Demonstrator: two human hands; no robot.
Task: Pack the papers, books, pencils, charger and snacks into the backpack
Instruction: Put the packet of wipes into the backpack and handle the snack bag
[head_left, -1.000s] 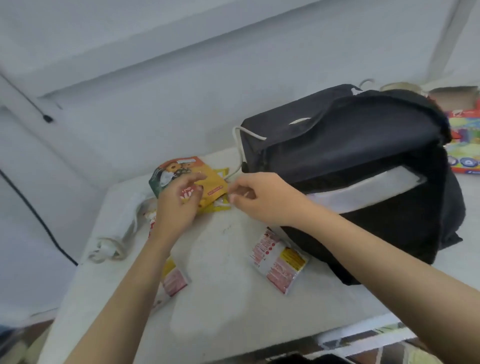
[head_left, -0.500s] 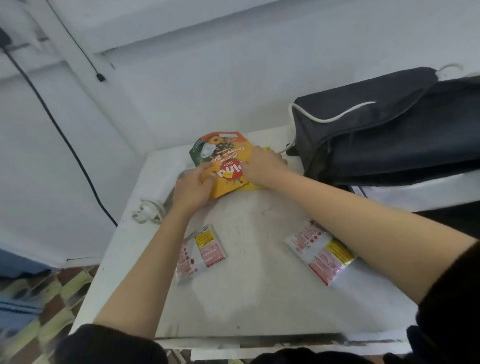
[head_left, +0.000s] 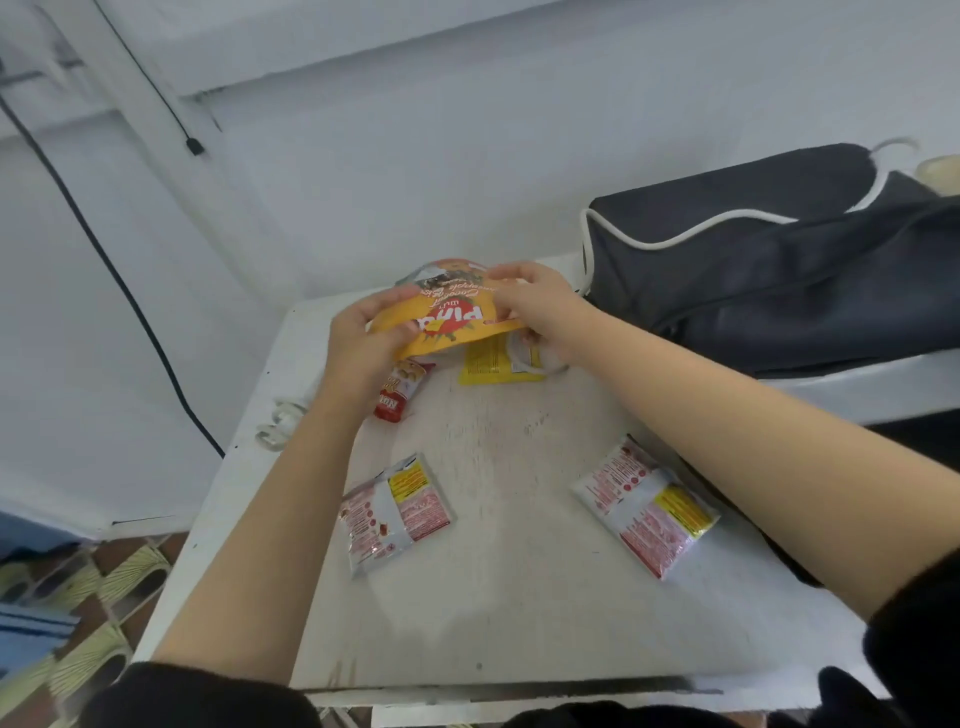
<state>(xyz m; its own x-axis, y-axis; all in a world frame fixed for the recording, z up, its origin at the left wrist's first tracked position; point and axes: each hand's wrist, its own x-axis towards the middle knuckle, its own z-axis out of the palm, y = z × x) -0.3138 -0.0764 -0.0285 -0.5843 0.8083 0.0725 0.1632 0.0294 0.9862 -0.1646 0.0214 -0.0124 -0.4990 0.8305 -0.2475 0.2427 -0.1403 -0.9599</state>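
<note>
- Just left of the dark, soft fabric backpack (head_left: 779, 270) with white cord trim, above the worn white table (head_left: 493, 613), both hands hold one glossy orange-yellow snack pouch (head_left: 447, 317).
- The left hand (head_left: 363, 343) grips the pouch's far-from-bag end, thumb across its front. The right hand (head_left: 540, 306) pinches the end nearest the bag, fingers curled over the top edge.
- The pouch's long axis points toward the backpack, so I'd guess the carry goes rightward, right hand leading.
- The pouch is thin, crinkly film, bowed between the grips.
- I cannot see the bag's opening.
- A flat yellow packet (head_left: 493, 364), a small red packet (head_left: 397, 395) and two white-and-red foil sachets (head_left: 395, 512) (head_left: 647, 512) lie loose left of the bag.
- A white charger plug (head_left: 280, 421) lies farthest from it.
</note>
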